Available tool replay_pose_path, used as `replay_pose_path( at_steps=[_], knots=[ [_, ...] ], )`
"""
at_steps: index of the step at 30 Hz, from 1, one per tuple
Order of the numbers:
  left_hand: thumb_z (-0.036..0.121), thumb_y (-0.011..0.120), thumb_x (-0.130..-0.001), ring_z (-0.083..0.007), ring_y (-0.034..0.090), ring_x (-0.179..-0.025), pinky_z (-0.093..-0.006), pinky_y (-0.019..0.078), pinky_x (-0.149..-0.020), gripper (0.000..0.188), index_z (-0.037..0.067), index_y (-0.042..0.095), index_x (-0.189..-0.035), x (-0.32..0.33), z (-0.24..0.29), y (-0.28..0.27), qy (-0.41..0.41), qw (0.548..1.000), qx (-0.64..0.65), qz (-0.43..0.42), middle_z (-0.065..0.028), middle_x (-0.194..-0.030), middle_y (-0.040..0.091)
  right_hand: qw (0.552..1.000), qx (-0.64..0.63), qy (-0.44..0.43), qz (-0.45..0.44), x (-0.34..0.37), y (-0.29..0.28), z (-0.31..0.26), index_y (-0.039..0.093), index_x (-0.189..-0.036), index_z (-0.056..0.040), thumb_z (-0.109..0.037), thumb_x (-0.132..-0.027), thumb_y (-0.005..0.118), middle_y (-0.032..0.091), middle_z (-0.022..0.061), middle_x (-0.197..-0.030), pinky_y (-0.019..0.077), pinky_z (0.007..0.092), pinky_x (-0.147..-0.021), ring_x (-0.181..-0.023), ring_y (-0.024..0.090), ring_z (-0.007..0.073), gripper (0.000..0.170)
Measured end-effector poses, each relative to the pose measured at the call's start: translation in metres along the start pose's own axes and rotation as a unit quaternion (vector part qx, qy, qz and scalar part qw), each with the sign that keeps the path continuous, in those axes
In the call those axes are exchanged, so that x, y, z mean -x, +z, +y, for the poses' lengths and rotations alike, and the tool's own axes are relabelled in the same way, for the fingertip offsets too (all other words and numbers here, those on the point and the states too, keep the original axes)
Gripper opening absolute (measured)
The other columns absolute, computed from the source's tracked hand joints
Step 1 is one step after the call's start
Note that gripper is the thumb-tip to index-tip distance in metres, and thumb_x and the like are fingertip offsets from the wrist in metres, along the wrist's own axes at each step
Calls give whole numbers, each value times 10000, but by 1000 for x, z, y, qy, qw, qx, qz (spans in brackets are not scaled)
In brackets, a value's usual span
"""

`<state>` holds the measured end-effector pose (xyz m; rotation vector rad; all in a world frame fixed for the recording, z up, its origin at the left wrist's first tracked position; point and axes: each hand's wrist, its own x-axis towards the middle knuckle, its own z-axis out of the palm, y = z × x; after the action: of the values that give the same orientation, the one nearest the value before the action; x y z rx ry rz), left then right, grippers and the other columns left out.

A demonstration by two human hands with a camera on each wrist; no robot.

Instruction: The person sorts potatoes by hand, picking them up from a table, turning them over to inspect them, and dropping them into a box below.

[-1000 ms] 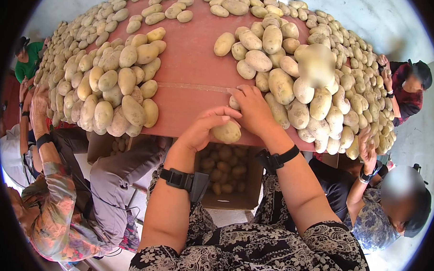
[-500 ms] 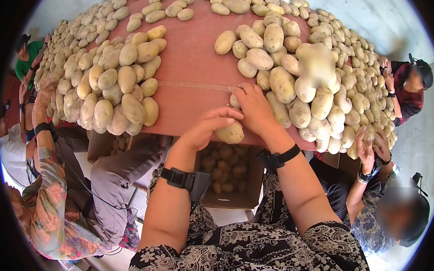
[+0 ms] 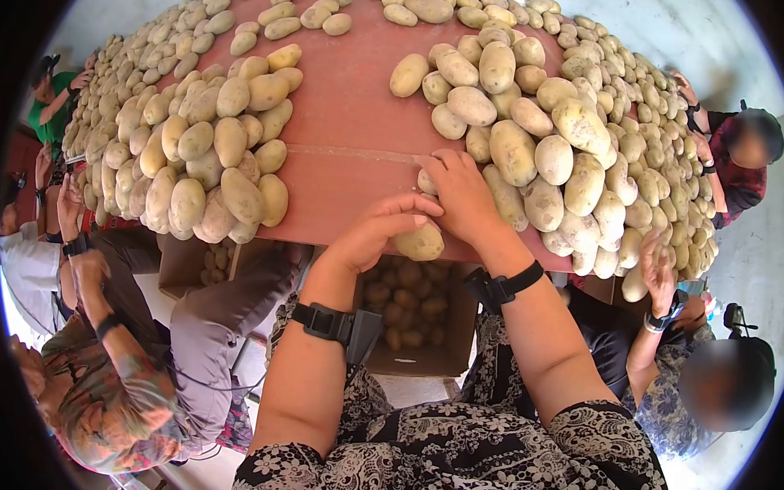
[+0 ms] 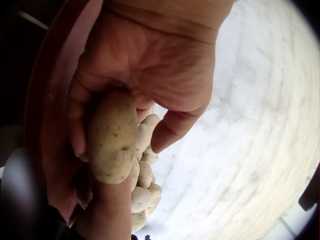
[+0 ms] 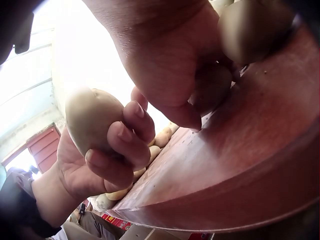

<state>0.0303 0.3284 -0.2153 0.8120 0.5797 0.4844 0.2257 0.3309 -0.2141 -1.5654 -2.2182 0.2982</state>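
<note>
My left hand (image 3: 377, 231) holds an oval tan potato (image 3: 420, 243) at the table's front edge, fingers curled round it from beneath, as the right wrist view shows. Dark specks dot the skin of this potato (image 4: 114, 142) in the left wrist view. Close beside it, my right hand (image 3: 464, 200) bends over a second potato (image 5: 214, 85) on the red tabletop, with thumb and fingers about it. Only a small part of that potato shows past the fingers in the head view. The two hands overlap slightly in the head view.
Large heaps of potatoes (image 3: 214, 152) lie left and right (image 3: 512, 154) on the red table (image 3: 344, 131). A cardboard box (image 3: 414, 365) with potatoes stands below its edge; another box (image 3: 177, 276) is to the left. People sit close on both sides, their hands near the heaps.
My hands and the two potatoes stay nearly in place. At the left, a neighbouring person has drawn an arm back from the heap; the person at the right has shifted slightly.
</note>
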Motion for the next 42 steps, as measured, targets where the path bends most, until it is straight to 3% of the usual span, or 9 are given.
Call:
replay_pose_path(
  at_steps=[16, 25, 31, 38, 42],
  knots=[
    [229, 574, -960, -185, 694, -975, -340, 588, -841, 366, 13, 574, -1256, -1, 0, 0, 4, 1000, 2, -8, -106, -1070, 698, 1000, -2, -3, 4, -1, -1, -1, 570, -1304, -68, -80, -691, 761, 556, 131, -1243, 455, 414, -995, -1150, 514, 352, 643],
    [502, 364, -1048, -188, 690, -936, -346, 601, -783, 570, 18, 609, -1224, 1, 0, 7, 28, 999, -6, 42, -104, -1046, 687, 1000, -1, 5, -2, -1, 0, -1, 578, -1285, -69, -96, -749, 746, 557, 128, -1235, 460, 417, -985, -1150, 514, 350, 562],
    [581, 250, -1050, -188, 690, -919, -330, 588, -776, 694, 13, 618, -1207, 1, 0, 5, 24, 999, -22, 31, -114, -1005, 695, 1000, -8, 0, 9, 0, 0, 0, 582, -1281, -73, -98, -794, 701, 558, 129, -1230, 462, 417, -979, -1143, 515, 351, 502],
    [611, 215, -1043, -209, 690, -902, -336, 550, -839, 760, -11, 632, -1171, -3, -6, -1, 33, 998, -43, -17, -145, -979, 709, 1000, -3, -8, 15, 0, 1, 1, 584, -1276, -74, -128, -799, 712, 560, 128, -1217, 464, 417, -968, -1128, 516, 351, 496],
    [631, 213, -1034, -226, 695, -912, -342, 546, -849, 781, -18, 620, -1184, -2, -5, 0, 7, 998, -46, -34, -159, -969, 709, 1000, -3, -3, 17, 0, 2, 1, 590, -1250, -85, -95, -734, 742, 550, 125, -1184, 464, 410, -963, -1130, 518, 331, 538]
  ],
)
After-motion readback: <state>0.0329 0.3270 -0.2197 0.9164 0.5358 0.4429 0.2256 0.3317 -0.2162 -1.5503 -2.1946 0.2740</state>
